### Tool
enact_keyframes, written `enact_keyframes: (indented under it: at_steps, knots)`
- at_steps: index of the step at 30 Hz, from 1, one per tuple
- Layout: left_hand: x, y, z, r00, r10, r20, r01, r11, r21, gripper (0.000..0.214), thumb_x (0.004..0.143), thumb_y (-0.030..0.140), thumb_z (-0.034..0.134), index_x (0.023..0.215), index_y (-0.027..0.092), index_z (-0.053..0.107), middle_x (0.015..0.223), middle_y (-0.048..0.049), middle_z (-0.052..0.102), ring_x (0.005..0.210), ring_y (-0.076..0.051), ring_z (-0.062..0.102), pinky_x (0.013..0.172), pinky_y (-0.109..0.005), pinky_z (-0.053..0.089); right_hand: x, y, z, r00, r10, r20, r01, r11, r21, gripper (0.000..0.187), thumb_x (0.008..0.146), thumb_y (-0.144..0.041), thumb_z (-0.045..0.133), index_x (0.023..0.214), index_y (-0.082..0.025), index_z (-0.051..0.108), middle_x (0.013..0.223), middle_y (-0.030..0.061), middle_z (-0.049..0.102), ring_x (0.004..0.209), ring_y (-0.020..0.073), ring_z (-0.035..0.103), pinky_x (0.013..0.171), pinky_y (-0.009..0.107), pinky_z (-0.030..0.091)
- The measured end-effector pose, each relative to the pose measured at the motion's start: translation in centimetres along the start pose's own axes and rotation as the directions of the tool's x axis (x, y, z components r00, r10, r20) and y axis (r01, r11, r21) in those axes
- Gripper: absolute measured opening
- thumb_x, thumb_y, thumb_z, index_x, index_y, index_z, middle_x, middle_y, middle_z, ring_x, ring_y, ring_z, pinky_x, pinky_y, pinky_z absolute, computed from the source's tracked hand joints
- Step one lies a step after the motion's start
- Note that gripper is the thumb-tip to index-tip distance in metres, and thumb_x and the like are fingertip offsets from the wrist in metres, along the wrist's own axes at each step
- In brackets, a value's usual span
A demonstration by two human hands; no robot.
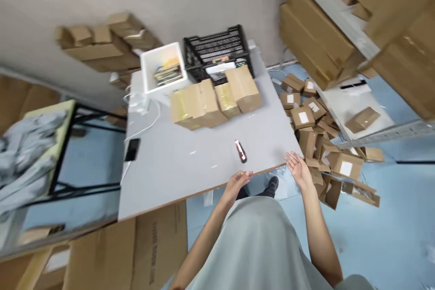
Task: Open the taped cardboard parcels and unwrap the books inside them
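On smooth table (170, 163), slim cutter (241, 151)

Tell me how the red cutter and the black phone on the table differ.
The cutter is slim, with red, black and pale parts; the phone is a broader dark rectangle. The cutter lies near the left hand; the phone sits well left of it. Both lie on the table, neither held.

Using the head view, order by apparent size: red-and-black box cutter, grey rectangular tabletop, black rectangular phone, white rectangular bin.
1. Grey rectangular tabletop
2. White rectangular bin
3. Black rectangular phone
4. Red-and-black box cutter, similarly long but narrower
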State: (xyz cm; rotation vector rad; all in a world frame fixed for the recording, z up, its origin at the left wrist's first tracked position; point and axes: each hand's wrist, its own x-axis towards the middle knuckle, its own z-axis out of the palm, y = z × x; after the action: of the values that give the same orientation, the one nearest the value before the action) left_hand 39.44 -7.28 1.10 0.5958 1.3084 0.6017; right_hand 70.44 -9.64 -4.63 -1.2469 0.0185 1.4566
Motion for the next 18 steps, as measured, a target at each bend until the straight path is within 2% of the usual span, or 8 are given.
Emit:
enact_keyframes:
  at_steps: [5,8,11,15,18]
  knots:
    - [-1.5,0.1,-6.2,0.987,0.062,-0.147,-0.084,0.986,-0.145,0.054,0.071,0.066,0.098,0.076,0.019,0.072,0.130,-0.0211,0.080,0.127,-0.038,0.074,0.116,-0.049,0.054,1.1,2.9,9.0,0.983,0.124,0.134,-0.099,0.979,-0.177,0.028,0.100,-0.046,0.069,0.119,-0.026,0.074,0.136,0.0126,0.080,0.125,0.0260,0.078,0.104,0.036,0.063]
    - [-1.6,0.2,-10.6,0.976,0.086,-0.201,-0.124,0.975,-0.184,0.058,0.069,0.070,0.097,0.084,0.018,0.076,0.132,-0.0223,0.079,0.126,-0.038,0.075,0.117,-0.051,0.054,0.9,4.8,14.5,0.965,0.137,0.225,-0.090,0.974,-0.210,0.028,0.098,-0.045,0.075,0.118,-0.025,0.076,0.132,0.0119,0.082,0.117,0.0242,0.080,0.098,0.033,0.064]
    - [-1.0,1.2,-15.2,0.969,0.120,-0.215,-0.167,0.962,-0.214,0.063,0.066,0.072,0.096,0.092,0.018,0.078,0.134,-0.0214,0.079,0.126,-0.037,0.075,0.118,-0.053,0.053,0.1,6.7,19.6,0.949,0.098,0.298,-0.033,0.976,-0.215,0.030,0.095,-0.045,0.082,0.116,-0.024,0.079,0.126,0.0106,0.084,0.108,0.0228,0.082,0.093,0.031,0.065]
    - [0.0,3.6,-21.6,0.968,0.146,-0.203,-0.197,0.946,-0.259,0.062,0.064,0.068,0.098,0.094,0.019,0.077,0.133,-0.0196,0.080,0.123,-0.035,0.076,0.120,-0.054,0.051,-1.3,9.1,25.1,0.963,0.018,0.267,0.044,0.973,-0.225,0.027,0.092,-0.042,0.086,0.111,-0.025,0.080,0.119,0.0083,0.086,0.103,0.0212,0.083,0.087,0.029,0.066]
    - [0.7,5.3,-26.0,0.968,0.161,-0.192,-0.210,0.940,-0.271,0.062,0.063,0.067,0.099,0.094,0.019,0.076,0.132,-0.0186,0.080,0.121,-0.033,0.077,0.122,-0.054,0.050,-2.3,10.5,27.9,0.976,-0.058,0.208,0.102,0.973,-0.209,0.024,0.091,-0.041,0.086,0.109,-0.025,0.081,0.115,0.0060,0.087,0.099,0.0199,0.083,0.084,0.028,0.066]
